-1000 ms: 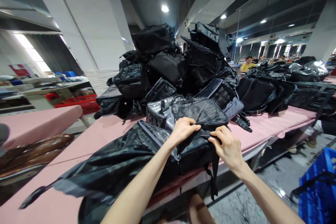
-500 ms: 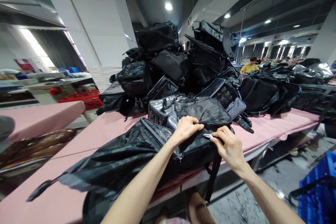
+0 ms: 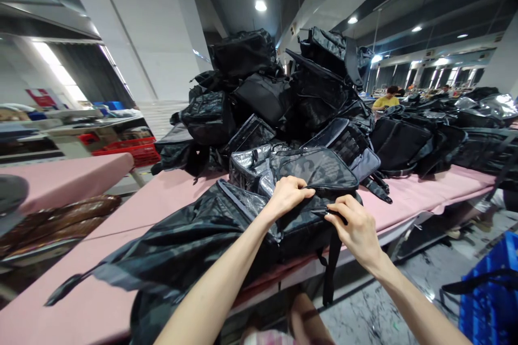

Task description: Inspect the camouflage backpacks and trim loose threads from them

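Black camouflage bag (image 3: 194, 248) lying across the pink table's (image 3: 162, 199) near edge, left hand (image 3: 288, 194) clenching its top fabric, right hand (image 3: 354, 226) pinching its edge just beside, heaped bags (image 3: 283, 91) sitting behind.

just one head-worn cam, looking forward and slightly down along both forearms, close on the hands at the pink table (image 3: 162, 199) edge, bag pile (image 3: 283, 91) just behind, hall beyond

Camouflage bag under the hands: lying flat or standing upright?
Lying flat: the camouflage bag sprawls across the pink table, a strap dangling over the edge.
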`<move>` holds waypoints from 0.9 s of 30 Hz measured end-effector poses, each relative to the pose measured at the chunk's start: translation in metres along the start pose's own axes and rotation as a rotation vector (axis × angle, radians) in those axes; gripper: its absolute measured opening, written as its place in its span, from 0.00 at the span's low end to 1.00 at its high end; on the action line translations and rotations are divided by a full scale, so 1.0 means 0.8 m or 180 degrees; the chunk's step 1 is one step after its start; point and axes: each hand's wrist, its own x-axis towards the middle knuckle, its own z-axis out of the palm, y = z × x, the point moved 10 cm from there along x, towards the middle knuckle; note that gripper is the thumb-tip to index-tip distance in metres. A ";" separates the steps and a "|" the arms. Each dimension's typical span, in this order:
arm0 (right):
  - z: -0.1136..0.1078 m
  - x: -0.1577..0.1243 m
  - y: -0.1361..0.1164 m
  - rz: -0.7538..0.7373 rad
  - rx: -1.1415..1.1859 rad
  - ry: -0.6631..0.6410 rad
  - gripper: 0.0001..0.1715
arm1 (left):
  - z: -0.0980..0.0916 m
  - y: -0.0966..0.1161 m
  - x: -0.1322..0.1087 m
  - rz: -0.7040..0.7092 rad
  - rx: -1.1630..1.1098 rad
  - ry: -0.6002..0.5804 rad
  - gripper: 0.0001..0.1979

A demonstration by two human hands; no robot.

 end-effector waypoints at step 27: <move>0.010 -0.002 -0.008 -0.0020 -0.0097 0.0067 0.06 | 0.001 -0.004 0.003 -0.0030 -0.0015 -0.0004 0.17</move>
